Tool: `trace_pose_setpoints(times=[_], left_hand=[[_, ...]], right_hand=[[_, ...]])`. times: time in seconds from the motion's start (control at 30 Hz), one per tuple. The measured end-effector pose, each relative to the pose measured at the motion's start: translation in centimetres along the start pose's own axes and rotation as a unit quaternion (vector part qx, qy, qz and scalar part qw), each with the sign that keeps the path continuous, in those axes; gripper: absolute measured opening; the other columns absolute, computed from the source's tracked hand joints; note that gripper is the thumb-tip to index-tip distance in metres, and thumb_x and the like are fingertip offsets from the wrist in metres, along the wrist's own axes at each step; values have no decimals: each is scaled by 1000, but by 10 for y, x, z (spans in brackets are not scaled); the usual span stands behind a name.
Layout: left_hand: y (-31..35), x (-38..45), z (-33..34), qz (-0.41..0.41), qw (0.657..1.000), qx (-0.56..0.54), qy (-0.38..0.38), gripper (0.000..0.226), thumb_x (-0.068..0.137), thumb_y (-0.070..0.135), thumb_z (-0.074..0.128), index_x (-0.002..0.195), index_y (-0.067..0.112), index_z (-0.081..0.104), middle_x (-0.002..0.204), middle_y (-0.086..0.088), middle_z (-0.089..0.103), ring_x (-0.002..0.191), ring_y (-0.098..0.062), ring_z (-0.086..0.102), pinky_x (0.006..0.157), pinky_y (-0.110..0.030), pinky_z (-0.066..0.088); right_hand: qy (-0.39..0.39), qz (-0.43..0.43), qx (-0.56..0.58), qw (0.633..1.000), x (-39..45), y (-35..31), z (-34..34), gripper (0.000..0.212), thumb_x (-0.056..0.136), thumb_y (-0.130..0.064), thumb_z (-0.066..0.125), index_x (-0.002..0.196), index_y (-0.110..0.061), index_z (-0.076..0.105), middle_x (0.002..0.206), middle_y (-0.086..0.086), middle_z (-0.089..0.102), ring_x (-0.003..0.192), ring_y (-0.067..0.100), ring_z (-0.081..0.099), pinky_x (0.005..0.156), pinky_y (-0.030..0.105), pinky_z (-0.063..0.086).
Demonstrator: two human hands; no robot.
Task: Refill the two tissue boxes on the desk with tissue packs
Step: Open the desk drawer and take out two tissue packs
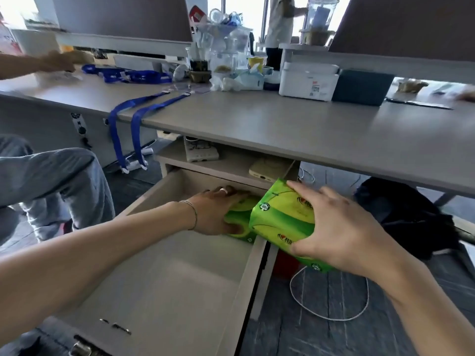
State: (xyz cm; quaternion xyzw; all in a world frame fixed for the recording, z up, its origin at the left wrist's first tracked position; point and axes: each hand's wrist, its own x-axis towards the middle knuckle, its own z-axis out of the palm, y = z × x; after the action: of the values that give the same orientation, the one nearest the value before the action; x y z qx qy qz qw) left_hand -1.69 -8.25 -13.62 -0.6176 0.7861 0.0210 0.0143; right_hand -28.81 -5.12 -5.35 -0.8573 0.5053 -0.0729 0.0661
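My right hand (341,227) grips a green tissue pack (280,217) held above the right edge of the open drawer (180,273) under the desk. My left hand (218,211) rests on a second green tissue pack (237,222) that lies inside the drawer at its back right, fingers curled over it. On the desk top stand a white box (307,82) and a dark teal box (362,87), side by side at the back right.
Blue lanyards (126,124) hang over the grey desk's (282,129) front edge. Cups and jars (223,57) crowd the back of the desk. A seated person's knee (51,181) is at left. A white cable (329,299) and a black bag (411,217) lie on the floor.
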Motion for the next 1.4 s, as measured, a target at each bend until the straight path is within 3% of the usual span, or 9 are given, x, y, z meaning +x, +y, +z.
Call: trace_pose_setpoints(times=[0.1, 0.27, 0.37, 0.53, 0.63, 0.8, 0.93, 1.13, 1.4], left_hand=[[-4, -8, 2, -16, 997, 79, -16, 98, 75, 79, 54, 154, 36, 14, 149, -11, 33, 133, -32, 39, 108, -43, 38], [-10, -44, -3, -40, 997, -1, -72, 94, 65, 75, 66, 136, 26, 29, 131, -3, 50, 114, -28, 54, 96, -40, 48], [-15, -64, 4, -55, 994, -38, -83, 100, 62, 73, 69, 139, 34, 18, 129, -1, 56, 112, -26, 58, 97, -39, 49], [-19, -81, 18, -72, 993, 5, -97, 132, 62, 66, 75, 154, 34, -15, 145, -6, 35, 128, -29, 47, 107, -38, 40], [-19, -80, 20, -79, 993, -34, -83, 128, 62, 64, 74, 154, 36, -11, 140, -5, 43, 126, -28, 49, 105, -38, 39], [-19, -89, 0, -107, 990, -72, -49, 125, 57, 66, 69, 154, 40, -6, 135, -1, 45, 121, -25, 50, 102, -37, 39], [-17, -104, -46, -135, 986, -89, -47, 123, 56, 67, 62, 156, 38, -4, 140, -1, 43, 126, -26, 47, 102, -37, 37], [-15, -119, -146, -130, 985, -100, -61, 123, 53, 64, 65, 157, 37, 5, 124, 0, 50, 110, -27, 55, 95, -39, 43], [-32, -94, -299, -114, 986, -117, -40, 122, 56, 64, 65, 156, 37, -1, 119, 1, 51, 105, -26, 55, 90, -39, 43]], right_hand=[[-7, 4, 10, 1000, 0, -2, 5, 115, 56, -61, 74, 148, -57, 6, 115, -7, 45, 106, 21, 54, 91, 40, 49], [0, -20, 18, 1000, 5, -12, 13, 113, 55, -60, 73, 149, -55, 9, 115, -6, 46, 108, 23, 53, 94, 39, 47], [3, -38, 21, 999, 13, -23, 16, 111, 57, -60, 72, 149, -55, 10, 114, -6, 46, 110, 21, 52, 94, 37, 45], [5, -59, 19, 998, 27, -35, 24, 110, 59, -61, 73, 149, -54, 9, 120, -7, 46, 113, 20, 49, 92, 35, 42], [-13, -47, 22, 999, 32, -39, 27, 110, 61, -59, 74, 148, -54, 7, 128, -7, 44, 120, 21, 46, 100, 37, 39], [-67, -16, 63, 996, 31, -42, 7, 112, 60, -57, 72, 148, -54, 3, 124, -8, 40, 117, 18, 42, 105, 37, 37], [-75, 2, 77, 994, 26, -48, -29, 108, 56, -56, 66, 148, -51, 10, 114, -10, 37, 109, 18, 44, 104, 37, 37], [-95, 36, 106, 989, 22, -63, -119, 109, 58, -50, 70, 149, -49, 10, 115, -9, 37, 109, 17, 44, 101, 34, 35], [-79, 102, 124, 984, 38, -78, -258, 108, 59, -46, 72, 149, -50, 11, 121, -7, 38, 106, 17, 45, 96, 35, 39]])
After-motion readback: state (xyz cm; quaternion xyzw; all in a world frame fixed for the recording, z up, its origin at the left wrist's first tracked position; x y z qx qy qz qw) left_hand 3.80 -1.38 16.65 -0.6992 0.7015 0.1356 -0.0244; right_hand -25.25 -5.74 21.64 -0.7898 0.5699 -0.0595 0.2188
